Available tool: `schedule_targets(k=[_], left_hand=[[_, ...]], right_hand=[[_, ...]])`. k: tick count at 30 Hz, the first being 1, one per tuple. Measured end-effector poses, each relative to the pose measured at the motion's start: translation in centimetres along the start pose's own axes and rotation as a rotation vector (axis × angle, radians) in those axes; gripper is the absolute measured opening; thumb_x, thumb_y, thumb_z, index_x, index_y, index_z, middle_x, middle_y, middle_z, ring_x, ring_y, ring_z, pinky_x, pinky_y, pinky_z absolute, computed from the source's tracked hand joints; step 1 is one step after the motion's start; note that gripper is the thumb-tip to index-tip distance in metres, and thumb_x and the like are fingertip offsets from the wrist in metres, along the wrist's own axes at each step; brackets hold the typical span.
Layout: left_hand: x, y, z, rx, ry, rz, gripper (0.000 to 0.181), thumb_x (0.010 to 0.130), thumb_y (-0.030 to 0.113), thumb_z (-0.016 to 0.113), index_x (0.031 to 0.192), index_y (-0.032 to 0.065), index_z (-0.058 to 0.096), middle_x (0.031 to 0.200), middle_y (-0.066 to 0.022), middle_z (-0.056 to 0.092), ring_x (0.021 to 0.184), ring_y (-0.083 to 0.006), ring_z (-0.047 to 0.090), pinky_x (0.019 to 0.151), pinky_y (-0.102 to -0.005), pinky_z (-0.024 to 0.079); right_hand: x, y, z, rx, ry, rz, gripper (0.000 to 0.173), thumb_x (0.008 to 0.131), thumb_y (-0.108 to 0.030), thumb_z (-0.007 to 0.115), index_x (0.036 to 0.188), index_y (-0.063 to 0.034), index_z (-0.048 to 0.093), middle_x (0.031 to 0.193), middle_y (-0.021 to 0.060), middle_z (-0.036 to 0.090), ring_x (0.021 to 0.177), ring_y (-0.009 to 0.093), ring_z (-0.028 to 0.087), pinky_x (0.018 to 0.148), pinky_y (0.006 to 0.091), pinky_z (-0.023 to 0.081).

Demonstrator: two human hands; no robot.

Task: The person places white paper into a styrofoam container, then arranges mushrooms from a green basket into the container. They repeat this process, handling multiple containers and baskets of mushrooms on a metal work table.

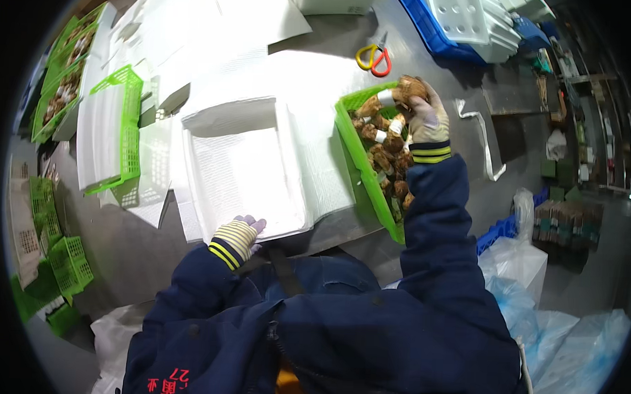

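In a striped knit glove, my left hand (pixel 239 237) rests at the near rim of a white foam box (pixel 299 196), its fingers curled over the edge. White sheet lining covers the inside of the box. My right hand (pixel 428 115), gloved too, is over the far right end of a green plastic crate (pixel 366 170). Its fingers are closed around a brown mushroom (pixel 410 87), with a white band next to it. Several brown mushrooms (pixel 384 160), many with white bands around their stems, lie in the crate. My right sleeve hides part of the crate.
Scissors (pixel 375 61) with yellow and red handles lie beyond the crate. A white strap (pixel 482 132) is at the right. Blue crate (pixel 441 42) stands far right, holding white foam trays (pixel 457 17). Green crates of mushrooms (pixel 66 92) line the far left, beyond a green basket (pixel 130 133).
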State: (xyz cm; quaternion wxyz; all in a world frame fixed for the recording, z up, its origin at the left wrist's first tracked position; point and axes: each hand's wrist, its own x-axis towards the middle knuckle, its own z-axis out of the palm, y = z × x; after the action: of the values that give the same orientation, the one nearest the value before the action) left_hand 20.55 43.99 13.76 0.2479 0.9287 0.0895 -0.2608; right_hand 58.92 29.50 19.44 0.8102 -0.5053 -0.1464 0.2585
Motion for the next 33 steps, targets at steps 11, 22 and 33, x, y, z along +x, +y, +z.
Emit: schedule_targets(k=[11,22,33], left_hand=[[0.1,-2.0,-5.6,-1.22,0.308,0.076,0.068,0.077,0.032,0.068,0.129,-0.0002,0.039,0.111,-0.0076,0.054,0.088,-0.0113,0.051,0.081,-0.0253,0.043],[0.4,-3.8,-2.7,-0.071,0.227,-0.205,0.033,0.075,0.007,0.06,0.107,0.0062,0.053,0.1,-0.0184,0.057,0.093,-0.0343,0.055,0.082,-0.0394,0.045],[3.0,-4.8,0.2,-0.116,-0.078,-0.31,0.028,0.079,0.017,0.057,0.105,0.0073,0.058,0.101,-0.0157,0.06,0.097,-0.0291,0.056,0.085,-0.0353,0.044]], right_hand=[[-8.2,8.0,10.7,0.52,-0.532,0.71,0.063,0.074,-0.009,0.062,0.131,-0.0031,0.035,0.121,0.0216,0.047,0.112,0.031,0.049,0.093,0.0388,0.044],[-11.1,8.7,13.8,-1.271,-0.963,-0.473,0.033,0.073,-0.003,0.055,0.105,-0.0104,0.056,0.106,0.011,0.058,0.099,0.029,0.054,0.089,0.0383,0.041],[-14.2,16.8,13.1,-1.97,-1.458,-0.18,0.036,0.073,-0.029,0.057,0.107,-0.017,0.056,0.112,0.0069,0.054,0.112,0.024,0.046,0.102,0.0461,0.026]])
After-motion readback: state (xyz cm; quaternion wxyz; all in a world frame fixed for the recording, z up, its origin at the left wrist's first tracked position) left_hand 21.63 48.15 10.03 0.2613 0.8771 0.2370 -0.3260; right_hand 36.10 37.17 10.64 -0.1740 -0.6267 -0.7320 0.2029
